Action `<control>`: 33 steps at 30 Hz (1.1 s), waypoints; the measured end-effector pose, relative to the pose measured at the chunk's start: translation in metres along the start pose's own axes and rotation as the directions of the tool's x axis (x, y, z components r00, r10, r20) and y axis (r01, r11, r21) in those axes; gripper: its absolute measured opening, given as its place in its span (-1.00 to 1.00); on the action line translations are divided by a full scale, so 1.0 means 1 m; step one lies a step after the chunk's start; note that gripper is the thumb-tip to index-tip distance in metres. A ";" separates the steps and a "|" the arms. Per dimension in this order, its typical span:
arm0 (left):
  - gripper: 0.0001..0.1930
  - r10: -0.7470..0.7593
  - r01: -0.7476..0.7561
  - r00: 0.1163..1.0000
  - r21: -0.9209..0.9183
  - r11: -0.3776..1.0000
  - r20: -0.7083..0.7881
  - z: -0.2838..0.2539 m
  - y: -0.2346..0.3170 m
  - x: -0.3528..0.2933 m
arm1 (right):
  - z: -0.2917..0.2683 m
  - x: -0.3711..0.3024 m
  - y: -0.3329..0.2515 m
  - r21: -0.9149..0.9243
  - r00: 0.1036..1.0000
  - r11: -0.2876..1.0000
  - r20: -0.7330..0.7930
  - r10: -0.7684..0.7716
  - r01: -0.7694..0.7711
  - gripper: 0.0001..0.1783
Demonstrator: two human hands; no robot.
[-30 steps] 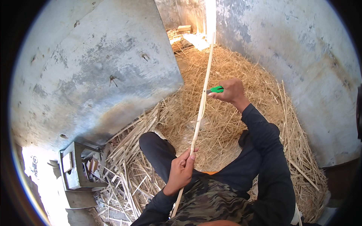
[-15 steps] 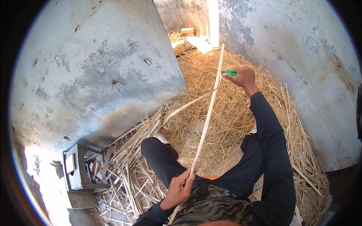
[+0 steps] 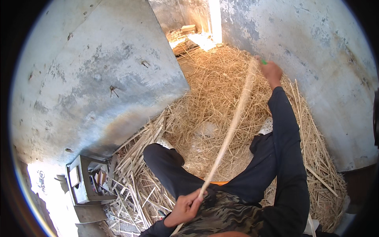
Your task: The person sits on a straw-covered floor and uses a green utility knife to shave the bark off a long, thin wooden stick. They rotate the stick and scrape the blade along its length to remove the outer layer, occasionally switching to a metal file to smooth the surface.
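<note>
A long pale bamboo strip (image 3: 226,141), blurred by motion, slants from my lap up toward the far right. Its near part is gripped in my left hand (image 3: 184,208), the fingers closed round it at my waist, and its tail runs on below the hand. My right arm is stretched out, and my right hand (image 3: 271,73) is closed on the green handle (image 3: 264,62) of a knife at the strip's far end. The blade is too blurred to make out. Whether the knife touches the strip I cannot tell.
Shavings (image 3: 209,94) cover the floor before me, with longer split strips (image 3: 138,173) heaped at the left and along the right. A wooden stool-like frame (image 3: 89,177) holding odds and ends stands at the left. Weathered walls (image 3: 106,67) close in on both sides.
My right hand with the knife has moved up and right, toward the strip's far end. The strip has swung to the right, and the side sliver seen before no longer shows. My left hand stays nearly put.
</note>
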State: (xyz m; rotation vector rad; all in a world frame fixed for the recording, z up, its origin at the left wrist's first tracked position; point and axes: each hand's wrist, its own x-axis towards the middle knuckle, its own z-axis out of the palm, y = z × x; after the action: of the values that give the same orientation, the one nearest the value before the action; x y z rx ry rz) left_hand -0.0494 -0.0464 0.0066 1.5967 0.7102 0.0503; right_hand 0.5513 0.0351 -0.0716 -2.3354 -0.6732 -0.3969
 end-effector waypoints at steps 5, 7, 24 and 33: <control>-0.70 -0.080 0.098 0.966 0.062 0.993 -0.245 -0.005 -0.017 -0.013 | -0.027 0.001 0.022 -0.248 0.972 0.957 0.143 0.187 -0.148 -0.09; -0.69 -0.101 0.115 0.945 0.027 0.993 -0.310 -0.010 -0.007 0.006 | -0.027 -0.015 0.002 -0.211 0.974 0.971 0.172 0.148 -0.110 -0.11; -0.70 0.217 -0.265 0.890 -0.068 0.962 -0.400 -0.022 0.027 0.108 | -0.053 -0.202 -0.162 0.399 0.584 0.585 0.139 -0.799 0.706 -0.15; -0.69 0.191 -0.259 0.885 -0.108 0.960 -0.425 -0.017 0.024 0.102 | -0.057 -0.217 -0.166 0.377 0.563 0.579 0.166 -0.810 0.722 -0.15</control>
State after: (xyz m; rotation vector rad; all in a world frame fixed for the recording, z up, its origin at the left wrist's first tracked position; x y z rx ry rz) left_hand 0.0352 0.0167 -0.0058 1.5181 0.8153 0.6196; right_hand 0.2736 0.0257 -0.0401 -1.7182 -1.8336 -0.2625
